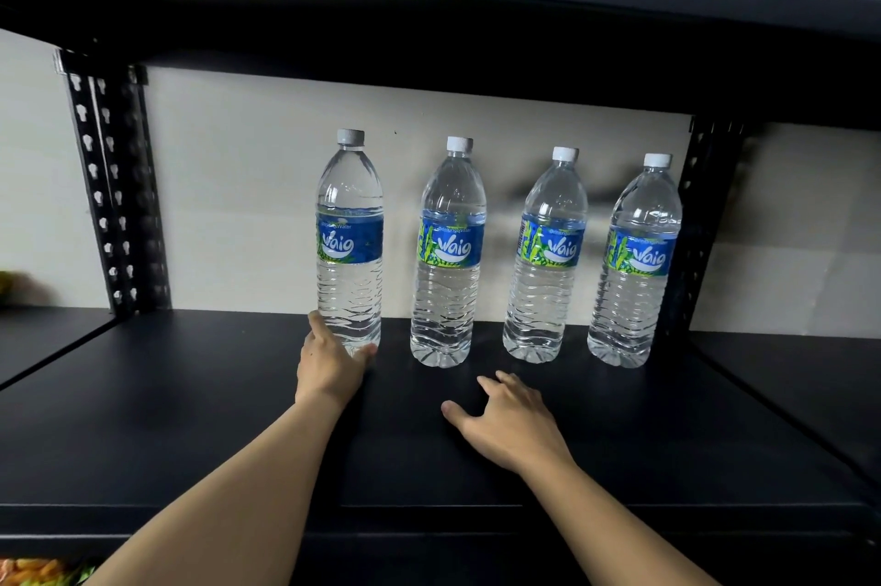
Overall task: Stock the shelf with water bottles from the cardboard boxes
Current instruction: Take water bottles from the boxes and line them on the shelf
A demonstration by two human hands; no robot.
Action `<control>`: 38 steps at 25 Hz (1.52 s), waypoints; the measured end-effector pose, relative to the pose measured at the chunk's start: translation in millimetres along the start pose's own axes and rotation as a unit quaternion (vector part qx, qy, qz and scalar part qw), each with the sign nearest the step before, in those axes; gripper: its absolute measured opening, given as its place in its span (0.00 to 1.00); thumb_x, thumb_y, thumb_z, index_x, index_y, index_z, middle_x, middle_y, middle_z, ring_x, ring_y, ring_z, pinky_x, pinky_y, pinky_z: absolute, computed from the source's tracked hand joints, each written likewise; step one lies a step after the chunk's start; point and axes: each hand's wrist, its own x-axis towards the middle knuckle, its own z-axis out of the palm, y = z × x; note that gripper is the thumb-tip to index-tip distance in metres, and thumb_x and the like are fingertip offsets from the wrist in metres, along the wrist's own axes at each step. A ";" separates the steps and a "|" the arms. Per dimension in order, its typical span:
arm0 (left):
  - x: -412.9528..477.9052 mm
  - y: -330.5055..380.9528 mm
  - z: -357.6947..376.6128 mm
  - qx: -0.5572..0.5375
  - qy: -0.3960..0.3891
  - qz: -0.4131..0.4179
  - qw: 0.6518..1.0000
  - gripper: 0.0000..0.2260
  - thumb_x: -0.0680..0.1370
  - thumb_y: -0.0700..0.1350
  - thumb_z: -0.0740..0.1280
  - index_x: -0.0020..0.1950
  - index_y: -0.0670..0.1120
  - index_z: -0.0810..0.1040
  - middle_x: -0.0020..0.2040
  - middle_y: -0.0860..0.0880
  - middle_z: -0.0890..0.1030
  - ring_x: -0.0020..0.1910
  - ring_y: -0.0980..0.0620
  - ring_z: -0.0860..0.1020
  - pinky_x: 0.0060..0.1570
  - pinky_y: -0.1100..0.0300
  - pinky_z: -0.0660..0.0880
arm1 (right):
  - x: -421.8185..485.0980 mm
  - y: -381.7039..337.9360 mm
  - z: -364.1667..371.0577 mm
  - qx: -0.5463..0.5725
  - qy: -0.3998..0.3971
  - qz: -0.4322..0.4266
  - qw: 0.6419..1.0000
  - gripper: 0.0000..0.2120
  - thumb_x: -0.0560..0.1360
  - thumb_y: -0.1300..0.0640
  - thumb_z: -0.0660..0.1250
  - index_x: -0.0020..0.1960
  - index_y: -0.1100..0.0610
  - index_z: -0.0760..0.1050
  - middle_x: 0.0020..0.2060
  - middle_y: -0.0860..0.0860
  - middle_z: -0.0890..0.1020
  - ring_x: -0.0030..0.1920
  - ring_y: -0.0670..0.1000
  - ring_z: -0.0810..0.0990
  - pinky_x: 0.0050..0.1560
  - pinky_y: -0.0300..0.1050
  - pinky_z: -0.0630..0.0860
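Observation:
Several clear water bottles with blue labels and white caps stand in a row at the back of the black shelf (190, 395). My left hand (329, 364) grips the base of the leftmost bottle (350, 242), which stands upright on the shelf. The bottles to its right are a second bottle (448, 251), a third bottle (548, 251) and a fourth bottle (639, 256). My right hand (510, 418) hovers low over the shelf in front of the second and third bottles, fingers spread and holding nothing. No cardboard box is in view.
A black shelf board (476, 13) hangs close overhead. Perforated black uprights stand at the left upright (114, 204) and the right upright (701, 228). A beige wall lies behind. Colourful packets (38, 571) show at the bottom left, below the shelf.

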 end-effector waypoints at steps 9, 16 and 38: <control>1.2 -1.1 -1.5 0.017 -0.014 -0.012 1.000 0.39 0.72 0.48 0.75 0.73 0.37 0.56 0.65 0.34 0.73 0.67 0.36 0.69 0.64 0.48 0.67 | -3.3 -1.9 -2.2 -0.001 0.004 -0.003 1.000 0.38 0.76 0.32 0.58 0.78 0.54 0.61 0.78 0.52 0.59 0.78 0.54 0.56 0.75 0.48 0.54; -22.3 0.9 -8.5 0.092 -0.023 -0.026 0.995 0.42 0.76 0.51 0.71 0.75 0.31 0.50 0.72 0.36 0.64 0.74 0.41 0.61 0.73 0.54 0.57 | -5.3 -1.0 -1.0 0.008 0.015 -0.010 1.000 0.36 0.76 0.32 0.59 0.76 0.54 0.65 0.77 0.51 0.63 0.76 0.54 0.60 0.73 0.48 0.58; -388.6 -113.9 -36.5 -0.033 -0.126 -0.148 0.980 0.15 0.77 0.48 0.70 0.62 0.48 0.74 0.53 0.53 0.76 0.53 0.54 0.75 0.53 0.62 0.69 | -243.8 64.6 107.3 0.048 0.002 -0.095 0.994 0.25 0.78 0.50 0.65 0.74 0.45 0.62 0.63 0.44 0.74 0.50 0.47 0.79 0.47 0.43 0.74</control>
